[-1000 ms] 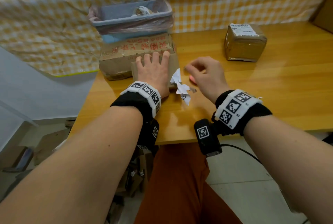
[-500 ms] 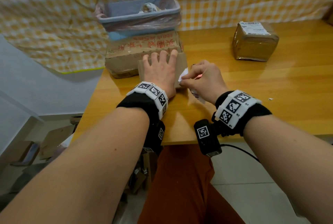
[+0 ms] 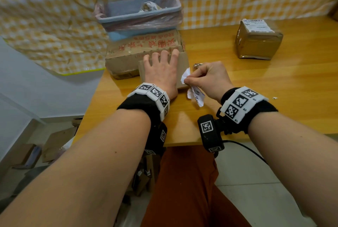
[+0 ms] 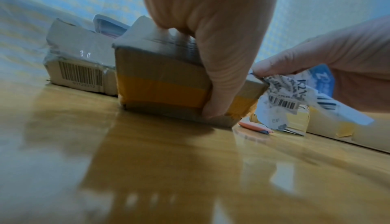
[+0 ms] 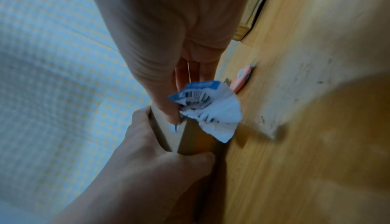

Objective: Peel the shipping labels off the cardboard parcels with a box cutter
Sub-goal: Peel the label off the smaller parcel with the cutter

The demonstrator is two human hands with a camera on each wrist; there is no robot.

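The label (image 3: 185, 76), white crumpled paper printed with barcodes, is pinched between the thumb and forefinger of the right hand (image 3: 210, 78) at the right edge of the small parcel (image 3: 182, 65). That flat cardboard parcel, banded with yellow tape, is pressed to the wooden table (image 3: 256, 87) by the left hand (image 3: 161, 71), fingers spread flat and thumb hooked over its side. A pink box cutter (image 4: 255, 125) lies just beside the parcel. Behind the parcel is a larger, worn box (image 3: 128, 56), and well to its right a taped cube parcel (image 3: 257, 42).
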